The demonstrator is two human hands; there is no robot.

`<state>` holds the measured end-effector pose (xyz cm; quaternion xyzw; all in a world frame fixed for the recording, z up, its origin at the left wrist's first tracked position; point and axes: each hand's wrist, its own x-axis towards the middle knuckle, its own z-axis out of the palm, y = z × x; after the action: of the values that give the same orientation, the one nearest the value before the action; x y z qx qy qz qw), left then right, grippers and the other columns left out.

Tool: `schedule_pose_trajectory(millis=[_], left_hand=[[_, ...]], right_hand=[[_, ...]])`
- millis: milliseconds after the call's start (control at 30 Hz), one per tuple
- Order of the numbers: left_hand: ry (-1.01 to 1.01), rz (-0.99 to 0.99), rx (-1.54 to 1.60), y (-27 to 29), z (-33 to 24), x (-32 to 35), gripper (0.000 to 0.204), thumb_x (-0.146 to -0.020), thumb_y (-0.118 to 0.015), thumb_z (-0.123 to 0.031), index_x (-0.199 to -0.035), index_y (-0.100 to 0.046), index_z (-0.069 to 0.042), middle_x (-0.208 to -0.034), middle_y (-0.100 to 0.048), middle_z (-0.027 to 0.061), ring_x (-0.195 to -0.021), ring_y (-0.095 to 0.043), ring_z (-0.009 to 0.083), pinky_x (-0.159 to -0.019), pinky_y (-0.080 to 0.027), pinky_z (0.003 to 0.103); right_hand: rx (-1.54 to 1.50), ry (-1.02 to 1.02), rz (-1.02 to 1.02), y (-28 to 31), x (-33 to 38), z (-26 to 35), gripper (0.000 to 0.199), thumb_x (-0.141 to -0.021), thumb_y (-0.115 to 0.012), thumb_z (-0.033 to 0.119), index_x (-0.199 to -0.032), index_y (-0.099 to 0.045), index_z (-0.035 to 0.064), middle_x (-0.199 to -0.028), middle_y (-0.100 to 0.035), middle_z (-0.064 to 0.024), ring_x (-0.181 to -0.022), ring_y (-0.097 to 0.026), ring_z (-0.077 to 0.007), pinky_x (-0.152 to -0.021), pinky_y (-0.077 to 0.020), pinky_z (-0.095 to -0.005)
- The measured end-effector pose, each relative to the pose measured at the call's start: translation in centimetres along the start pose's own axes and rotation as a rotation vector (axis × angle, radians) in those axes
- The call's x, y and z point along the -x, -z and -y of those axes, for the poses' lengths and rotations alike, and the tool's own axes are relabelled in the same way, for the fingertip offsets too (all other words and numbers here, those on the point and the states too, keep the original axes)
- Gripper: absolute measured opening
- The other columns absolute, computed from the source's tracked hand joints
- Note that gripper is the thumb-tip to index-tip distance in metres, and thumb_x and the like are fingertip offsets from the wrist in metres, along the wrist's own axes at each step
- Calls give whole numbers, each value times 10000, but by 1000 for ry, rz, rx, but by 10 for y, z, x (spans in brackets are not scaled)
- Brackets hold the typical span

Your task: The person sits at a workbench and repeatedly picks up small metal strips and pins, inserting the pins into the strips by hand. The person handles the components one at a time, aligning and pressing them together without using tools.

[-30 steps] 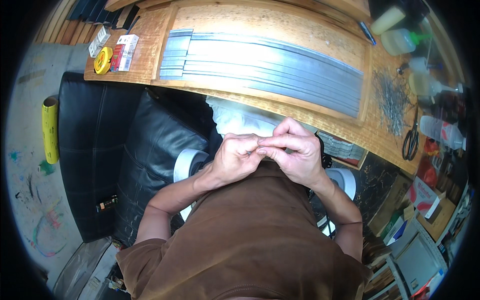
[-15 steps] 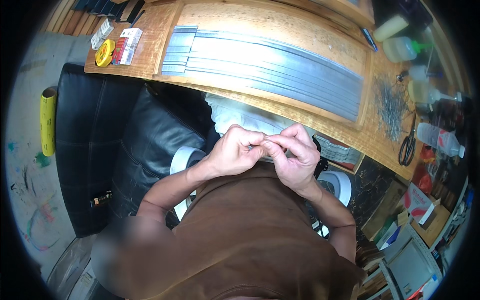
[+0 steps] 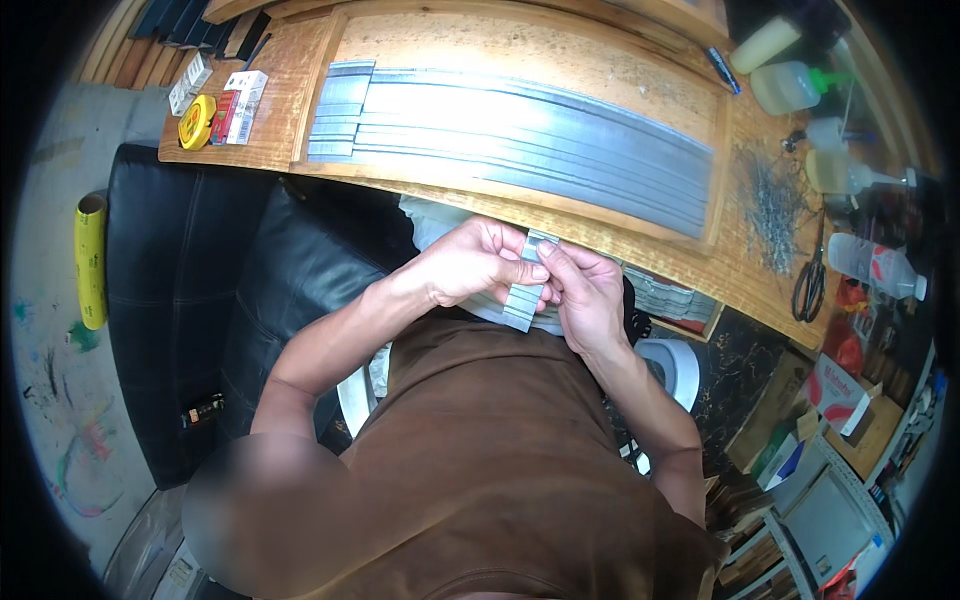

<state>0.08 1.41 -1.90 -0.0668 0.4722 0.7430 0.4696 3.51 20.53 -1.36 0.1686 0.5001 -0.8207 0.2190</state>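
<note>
Nearest, the left hand (image 3: 478,265) pinches a grey piece (image 3: 520,303) between thumb and fingers; the right hand (image 3: 588,292) grips the same piece higher up. I read its long axis as running away from the body with a slight tilt: far end towards the bench and leaning right, near end towards the shirt (image 3: 500,430). Beyond both hands, grey strips (image 3: 540,130) lie in rows in a tray (image 3: 450,42), bare wood remaining past them; I judge the work partway, this piece being off the tray. Farther right of the right hand lie wires (image 3: 768,215) and scissors (image 3: 809,285).
</note>
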Motion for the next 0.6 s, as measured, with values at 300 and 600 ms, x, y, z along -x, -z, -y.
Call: schedule_pose_trajectory(millis=[300,600], left_hand=[[-357,-130,-353,-8,17,27,150,-981,-731,-42,-1107,-775,27,-856,-770,56,-767,-619,50,-669,-524,256],[-653,-245,-613,-11,29,43,120,-934,-753,-48,-1037,-780,8,-757,-721,158,-581,-638,170,-557,-479,315]], right_hand=[[400,327,71,-13,21,7,216,-913,-797,-22,-1129,-788,-25,-942,-664,-23,-808,-646,-81,-684,-523,-221],[661,528,161,-15,25,12,159,-834,-854,-25,-985,-816,8,-872,-686,-53,-750,-665,-118,-646,-529,-253]])
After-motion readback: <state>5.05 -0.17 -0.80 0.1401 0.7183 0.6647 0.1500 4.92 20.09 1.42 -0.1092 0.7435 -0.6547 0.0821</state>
